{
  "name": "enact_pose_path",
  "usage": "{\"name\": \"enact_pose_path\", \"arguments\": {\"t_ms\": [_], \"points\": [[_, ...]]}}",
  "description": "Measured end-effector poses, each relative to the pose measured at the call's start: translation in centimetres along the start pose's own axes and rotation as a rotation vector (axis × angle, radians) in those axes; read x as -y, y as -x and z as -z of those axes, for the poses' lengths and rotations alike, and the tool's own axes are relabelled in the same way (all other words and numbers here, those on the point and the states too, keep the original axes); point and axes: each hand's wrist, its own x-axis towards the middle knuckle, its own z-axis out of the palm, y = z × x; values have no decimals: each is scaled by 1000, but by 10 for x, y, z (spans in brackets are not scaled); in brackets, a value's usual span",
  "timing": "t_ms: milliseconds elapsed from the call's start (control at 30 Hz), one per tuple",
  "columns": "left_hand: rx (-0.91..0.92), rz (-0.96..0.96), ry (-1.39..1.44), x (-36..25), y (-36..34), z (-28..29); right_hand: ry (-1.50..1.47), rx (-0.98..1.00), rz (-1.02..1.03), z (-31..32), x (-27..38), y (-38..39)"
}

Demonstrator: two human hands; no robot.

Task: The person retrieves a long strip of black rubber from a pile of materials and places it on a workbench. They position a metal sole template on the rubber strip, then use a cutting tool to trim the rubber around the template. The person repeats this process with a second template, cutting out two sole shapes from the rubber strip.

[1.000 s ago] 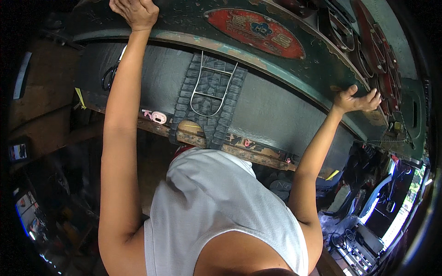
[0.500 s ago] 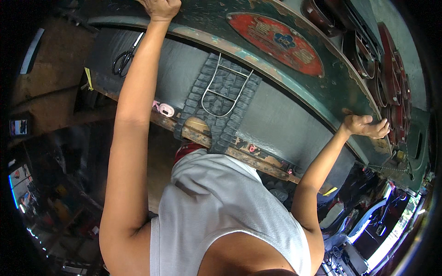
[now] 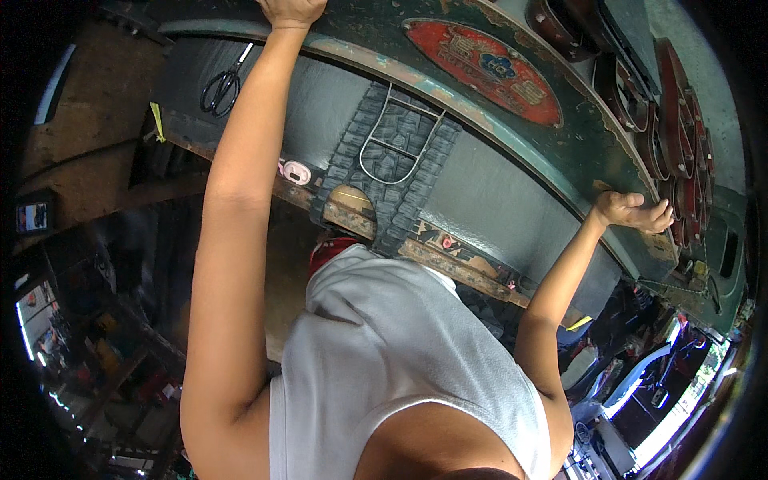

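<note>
My left hand [image 3: 290,12] grips the green metal panel [image 3: 360,24] at the top of the view, fingertips partly out of frame. My right hand [image 3: 634,214] has its fingers curled at the panel's right edge. The panel carries a red oval plaque [image 3: 482,72] with a blue emblem. Below it, a black treaded rubber piece [image 3: 424,168] with a bent metal frame [image 3: 408,106] lies between my arms on a dark grey surface [image 3: 496,208]. Black-handled scissors [image 3: 220,90] and a pink plastic object [image 3: 297,173] are beside my left forearm.
A worn wooden edge [image 3: 440,265] runs in front of my grey shirt. Maroon bent pieces [image 3: 684,144] are stacked behind the panel at right. Brown boarding [image 3: 80,120] and a small screen [image 3: 34,213] are at left. Cluttered workshop gear [image 3: 632,376] fills the lower right.
The whole view, arms and surroundings together, has shifted to the right over the last second. Both hands stay on the green panel with little visible change in grip.
</note>
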Motion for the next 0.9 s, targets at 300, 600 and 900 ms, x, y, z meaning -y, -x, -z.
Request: {"name": "enact_pose_path", "arguments": {"t_ms": [300,600,900], "points": [[23,16,-13,-1,1,3,-25,-15,-10,-2,5,0],[73,10,-10,-1,3,3,92,-12,27,6,-7,7],[187,165,133,-5,14,-1,219,-46,-46,8,16,-2]]}}
